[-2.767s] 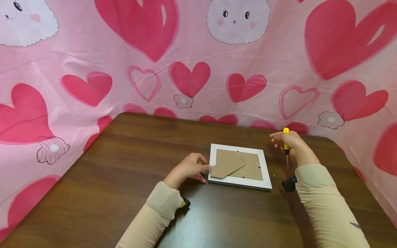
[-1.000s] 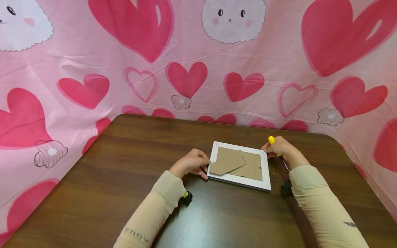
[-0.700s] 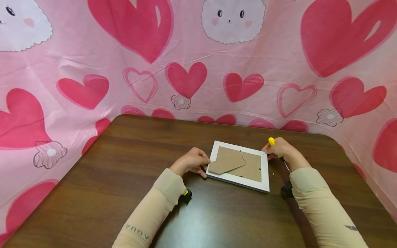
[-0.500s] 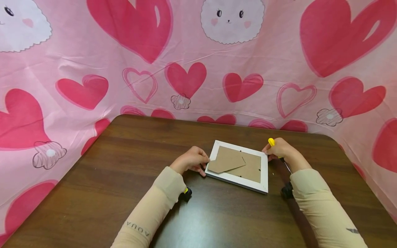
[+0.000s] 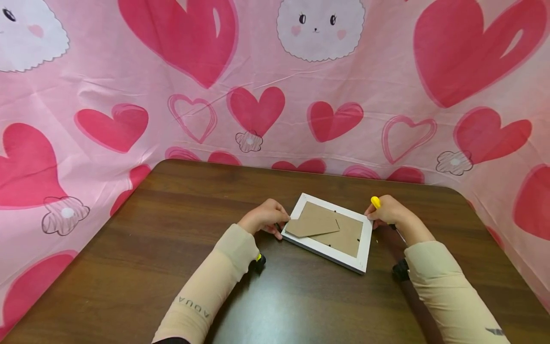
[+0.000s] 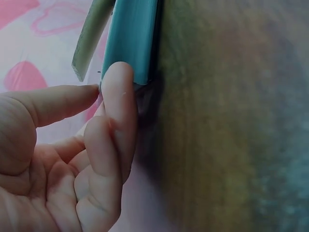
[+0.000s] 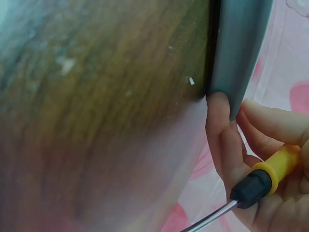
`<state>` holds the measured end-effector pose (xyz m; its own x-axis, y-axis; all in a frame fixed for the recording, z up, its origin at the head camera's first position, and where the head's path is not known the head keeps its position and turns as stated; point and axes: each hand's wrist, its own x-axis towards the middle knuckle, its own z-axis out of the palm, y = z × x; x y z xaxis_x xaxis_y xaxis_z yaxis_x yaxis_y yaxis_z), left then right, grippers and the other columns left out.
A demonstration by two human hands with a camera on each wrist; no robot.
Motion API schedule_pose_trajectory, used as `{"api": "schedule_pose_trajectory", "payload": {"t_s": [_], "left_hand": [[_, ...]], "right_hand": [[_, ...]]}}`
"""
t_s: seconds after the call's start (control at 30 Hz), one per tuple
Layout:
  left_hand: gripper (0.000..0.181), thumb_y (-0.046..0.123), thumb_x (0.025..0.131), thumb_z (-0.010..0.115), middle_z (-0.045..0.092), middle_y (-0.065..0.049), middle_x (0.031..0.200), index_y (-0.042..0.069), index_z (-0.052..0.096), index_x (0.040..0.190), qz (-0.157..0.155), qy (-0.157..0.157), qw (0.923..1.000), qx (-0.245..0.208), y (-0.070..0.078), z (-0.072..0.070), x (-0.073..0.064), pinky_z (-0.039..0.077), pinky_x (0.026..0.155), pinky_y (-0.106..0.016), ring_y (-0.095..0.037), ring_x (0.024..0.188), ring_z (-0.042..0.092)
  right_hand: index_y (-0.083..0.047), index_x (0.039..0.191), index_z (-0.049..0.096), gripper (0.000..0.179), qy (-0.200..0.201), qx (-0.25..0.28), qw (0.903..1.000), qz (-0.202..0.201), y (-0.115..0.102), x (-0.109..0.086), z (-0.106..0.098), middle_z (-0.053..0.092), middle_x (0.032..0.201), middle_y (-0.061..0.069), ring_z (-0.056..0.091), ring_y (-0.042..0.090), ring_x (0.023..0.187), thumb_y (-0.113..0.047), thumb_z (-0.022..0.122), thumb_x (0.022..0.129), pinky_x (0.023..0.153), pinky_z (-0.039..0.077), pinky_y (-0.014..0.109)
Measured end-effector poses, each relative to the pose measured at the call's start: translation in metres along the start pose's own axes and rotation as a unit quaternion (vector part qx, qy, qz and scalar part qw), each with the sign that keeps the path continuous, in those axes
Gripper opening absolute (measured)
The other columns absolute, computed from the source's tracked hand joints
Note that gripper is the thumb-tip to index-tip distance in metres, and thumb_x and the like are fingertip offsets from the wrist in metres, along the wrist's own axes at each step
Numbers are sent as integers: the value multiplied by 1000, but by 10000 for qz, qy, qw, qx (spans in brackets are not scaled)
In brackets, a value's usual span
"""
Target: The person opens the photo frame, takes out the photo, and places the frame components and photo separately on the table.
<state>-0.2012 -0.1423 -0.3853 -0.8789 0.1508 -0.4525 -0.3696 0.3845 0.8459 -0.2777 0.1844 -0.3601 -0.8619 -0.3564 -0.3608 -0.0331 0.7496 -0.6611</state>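
Observation:
A white picture frame lies face down on the table, its brown backing board showing. The easel flap stands slightly off that board, its wide end over the left border. At the left edge, my left hand pinches the frame between thumb and fingers. My right hand grips the far right corner the same way. A screwdriver with a yellow and black handle is tucked in the right palm, its metal shaft pointing back past the wrist. The frame's front is hidden.
The dark wooden table spreads around the frame. A tiny white bit lies on it near the frame's right side. Behind and beside the table hangs a pink cloth with hearts.
My right hand, earlier apart from the frame with the screwdriver upright, has come to its far right corner. The frame has turned clockwise, its near right corner swinging toward me.

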Motion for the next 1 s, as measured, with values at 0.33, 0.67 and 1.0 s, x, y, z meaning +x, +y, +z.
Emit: {"api": "schedule_pose_trajectory", "payload": {"t_s": [0.33, 0.67, 1.0], "left_hand": [[18, 9, 96, 59, 53, -8, 70, -5, 69, 102, -55, 1, 9995, 311, 8, -4, 7, 49, 44, -21, -13, 43, 59], [17, 10, 95, 61, 55, -8, 70, -3, 70, 101, -4, 27, 9986, 526, 12, -9, 14, 43, 42, -18, -13, 42, 60], [16, 15, 99, 58, 56, -4, 64, -1, 62, 99, -90, 429, 9979, -473, -6, -9, 6, 43, 46, -17, -9, 49, 64]], "right_hand": [[20, 95, 62, 13, -39, -269, 9994, -193, -3, -8, 3, 62, 78, 15, 64, 16, 58, 8, 63, 90, 64, 60, 33], [19, 91, 63, 10, 9, -370, 9985, -406, 2, -19, 8, 60, 75, 15, 64, 16, 58, 10, 62, 88, 64, 60, 36], [20, 96, 61, 12, -57, -248, 9997, -45, -1, -16, -2, 59, 75, 11, 61, 14, 61, 9, 59, 89, 65, 61, 34]]}}
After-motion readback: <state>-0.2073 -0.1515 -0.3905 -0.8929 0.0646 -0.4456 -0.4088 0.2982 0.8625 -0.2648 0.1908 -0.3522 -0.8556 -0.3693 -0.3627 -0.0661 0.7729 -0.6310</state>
